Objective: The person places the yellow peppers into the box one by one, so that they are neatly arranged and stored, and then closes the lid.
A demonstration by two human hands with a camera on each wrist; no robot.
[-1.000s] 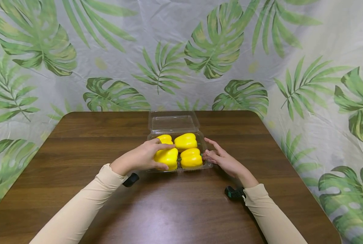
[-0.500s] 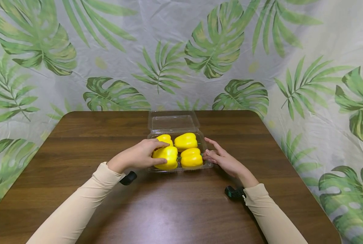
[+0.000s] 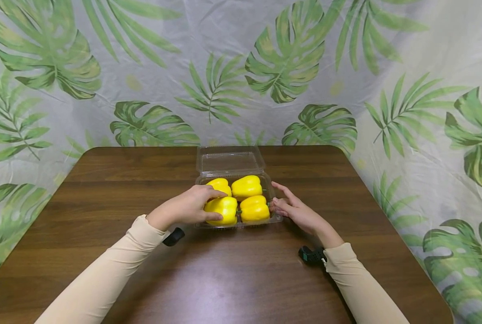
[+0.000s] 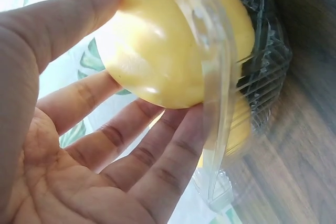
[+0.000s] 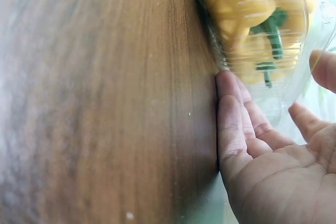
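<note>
Several yellow bell peppers sit in two rows inside a clear plastic clamshell box (image 3: 241,226), its lid open. My left hand (image 3: 186,204) holds the front-left bell pepper (image 3: 226,209), thumb on its near side and fingers over its far side. In the left wrist view, thumb and fingertips touch this smooth bell pepper (image 4: 152,40) beside the box rim (image 4: 215,77). At the box's right side, my right hand (image 3: 295,213) has its fingers extended. Its lower fingertips (image 5: 227,80) rest at the foot of the box wall in the right wrist view, near green stems (image 5: 274,32).
Behind the box, the transparent lid (image 3: 230,162) lies folded back toward the far edge of the brown wooden table (image 3: 225,279). A leaf-patterned cloth (image 3: 220,54) hangs beyond the table. Black wrist devices (image 3: 311,255) sit below both wrists.
The left hand first drew back slightly left with the front-left bell pepper, then shifted it a little right and down. More of the back-left bell pepper shows now. The right hand has stayed put.
</note>
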